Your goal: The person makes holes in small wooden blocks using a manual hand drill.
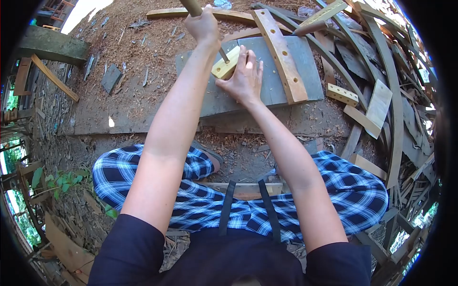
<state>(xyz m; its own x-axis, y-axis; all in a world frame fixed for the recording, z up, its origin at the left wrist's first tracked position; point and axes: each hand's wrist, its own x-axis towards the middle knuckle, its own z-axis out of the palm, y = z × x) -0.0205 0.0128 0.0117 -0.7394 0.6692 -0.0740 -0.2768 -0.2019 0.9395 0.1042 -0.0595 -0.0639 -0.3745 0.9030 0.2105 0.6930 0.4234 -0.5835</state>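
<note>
My left hand [202, 27] is closed around the thick wooden handle [192, 6] of a tool, its upper end cut off by the frame. Below my wrist the tool's thin metal shaft [224, 55] slants down to a small pale wooden block [222, 70], meeting its top near a hole. My right hand [243, 78] grips that block from the right, thumb at the near end and fingers at the far side. Under the block lies a broad grey board [267, 90]. Just right of my right hand, a long wooden bar [282, 59] with several holes rests on the board.
A rounded wooden handle [310, 28] lies beyond the bar. To the right are a block with several holes [341, 94], offcuts [379, 107] and a heap of curved wooden strips [393, 95]. Shavings [138, 52] cover the ground at left, near a thick beam [52, 45].
</note>
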